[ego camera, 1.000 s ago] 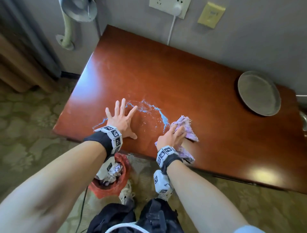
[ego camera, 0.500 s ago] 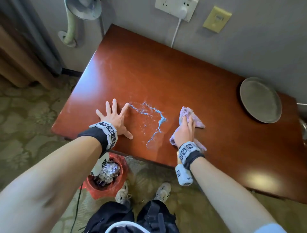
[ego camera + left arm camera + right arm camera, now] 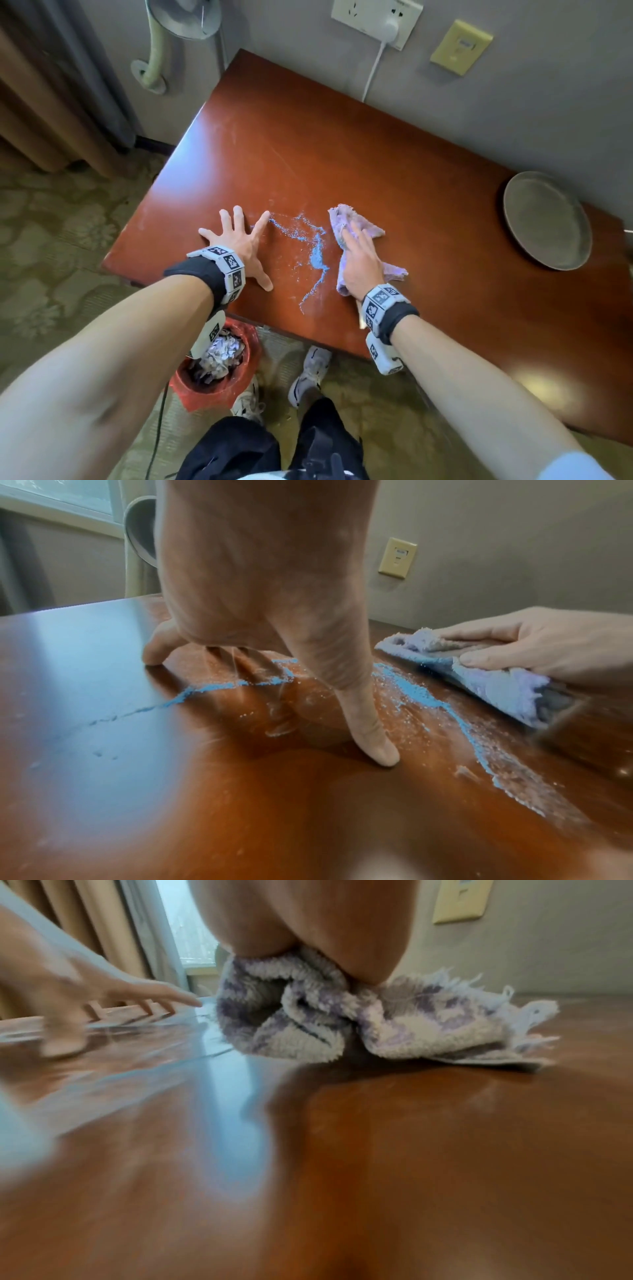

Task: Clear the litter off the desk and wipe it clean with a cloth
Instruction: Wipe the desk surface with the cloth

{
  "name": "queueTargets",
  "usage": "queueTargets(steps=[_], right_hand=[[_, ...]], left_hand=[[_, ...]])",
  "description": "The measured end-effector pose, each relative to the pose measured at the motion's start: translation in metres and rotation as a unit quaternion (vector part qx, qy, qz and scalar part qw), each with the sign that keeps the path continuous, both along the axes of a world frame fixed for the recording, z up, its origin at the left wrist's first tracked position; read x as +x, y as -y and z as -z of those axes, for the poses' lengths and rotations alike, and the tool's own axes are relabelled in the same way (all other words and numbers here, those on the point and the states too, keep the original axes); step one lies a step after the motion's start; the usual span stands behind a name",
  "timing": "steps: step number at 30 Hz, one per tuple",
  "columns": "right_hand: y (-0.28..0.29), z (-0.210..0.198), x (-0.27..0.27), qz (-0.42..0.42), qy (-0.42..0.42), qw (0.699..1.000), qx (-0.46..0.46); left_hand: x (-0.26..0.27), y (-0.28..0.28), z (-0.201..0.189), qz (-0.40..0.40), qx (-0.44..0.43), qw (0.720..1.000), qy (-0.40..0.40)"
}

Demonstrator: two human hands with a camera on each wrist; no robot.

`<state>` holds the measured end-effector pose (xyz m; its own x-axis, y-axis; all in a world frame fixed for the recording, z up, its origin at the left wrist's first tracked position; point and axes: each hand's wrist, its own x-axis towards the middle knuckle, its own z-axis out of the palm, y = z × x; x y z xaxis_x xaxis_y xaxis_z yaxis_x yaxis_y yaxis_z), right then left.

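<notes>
On the desk (image 3: 394, 164), near its front edge, blue powder (image 3: 317, 255) lies just left of the cloth (image 3: 356, 222) your right hand (image 3: 361, 263) presses flat; your left hand (image 3: 239, 240) rests splayed, holding nothing.

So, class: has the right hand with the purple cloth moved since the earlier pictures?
Yes. The right hand and purple cloth moved right, off the blue powder line, toward the grey round plate.

The head view looks steeply down on the desk (image 3: 342, 154) from above its front edge, facing the wall, both forearms reaching in. The left wrist view sits low and close behind the left hand (image 3: 267, 588), skimming the desk toward the wall, the right hand (image 3: 548, 645) at its right edge. The right wrist view sits as low behind the cloth (image 3: 342, 1020), blurred. All three share the desk's front strip.
</notes>
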<state>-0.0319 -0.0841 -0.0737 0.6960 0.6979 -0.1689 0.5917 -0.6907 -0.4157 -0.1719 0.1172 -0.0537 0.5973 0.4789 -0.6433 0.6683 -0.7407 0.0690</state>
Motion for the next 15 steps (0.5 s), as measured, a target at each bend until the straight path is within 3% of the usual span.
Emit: queueTargets(steps=[3, 8, 11, 15], right_hand=[[0.0, -0.012, 0.046, 0.006, 0.01, 0.999, -0.031], [-0.035, 0.011, 0.1, -0.08, 0.02, 0.99, -0.114], [-0.047, 0.018, 0.079, -0.147, 0.025, 0.988, -0.044], [-0.032, 0.031, 0.043, -0.277, -0.018, 0.96, 0.041]], left_hand=[[0.002, 0.0, 0.001, -0.005, -0.003, 1.0, -0.005], [0.0, -0.001, 0.001, 0.0, 0.009, 1.0, -0.018], [0.0, -0.001, 0.0, -0.001, 0.008, 1.0, -0.02], [-0.001, -0.002, 0.0, -0.003, 0.012, 1.0, -0.018]])
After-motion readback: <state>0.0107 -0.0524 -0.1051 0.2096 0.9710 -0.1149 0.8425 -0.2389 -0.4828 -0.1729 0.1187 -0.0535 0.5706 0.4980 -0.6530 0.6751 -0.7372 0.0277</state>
